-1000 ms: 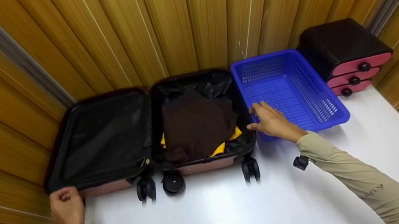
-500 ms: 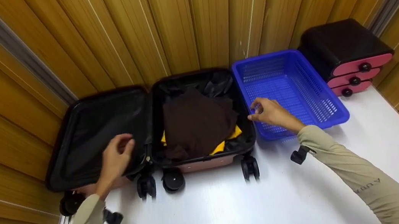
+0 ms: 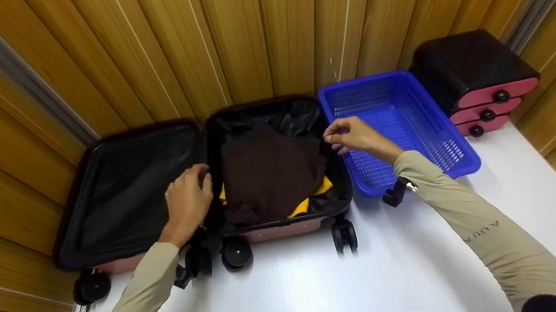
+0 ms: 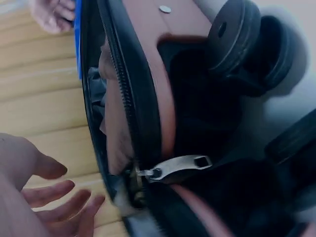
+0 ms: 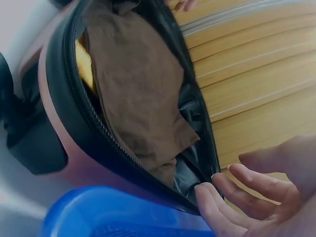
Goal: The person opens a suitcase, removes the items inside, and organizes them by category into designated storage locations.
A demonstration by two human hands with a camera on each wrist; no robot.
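Note:
A pink suitcase [image 3: 280,232] with black lining lies open on a white surface, its two halves side by side. Dark brown cloth [image 3: 272,173] fills much of the right half, and bits of yellow cloth [image 3: 300,208] show beneath it. My left hand [image 3: 189,204] hovers over the seam between the halves, fingers loosely bent and holding nothing. In the left wrist view, a metal zipper pull [image 4: 181,166] hangs near that seam. At the right half's outer rim is my right hand [image 3: 360,137], fingers loosely curved with nothing between them, overlapping the basket's edge.
A blue plastic basket [image 3: 460,158] stands against the suitcase's right side. Beyond it sits a black box with pink drawers [image 3: 490,94]. Wood-panelled walls [image 3: 241,37] close off the back and both sides. Black wheels [image 3: 237,252] stick out in front of the suitcase.
My left hand has travelled right from the left half's front corner to the middle seam. My right hand has moved slightly up and left along the suitcase's right rim.

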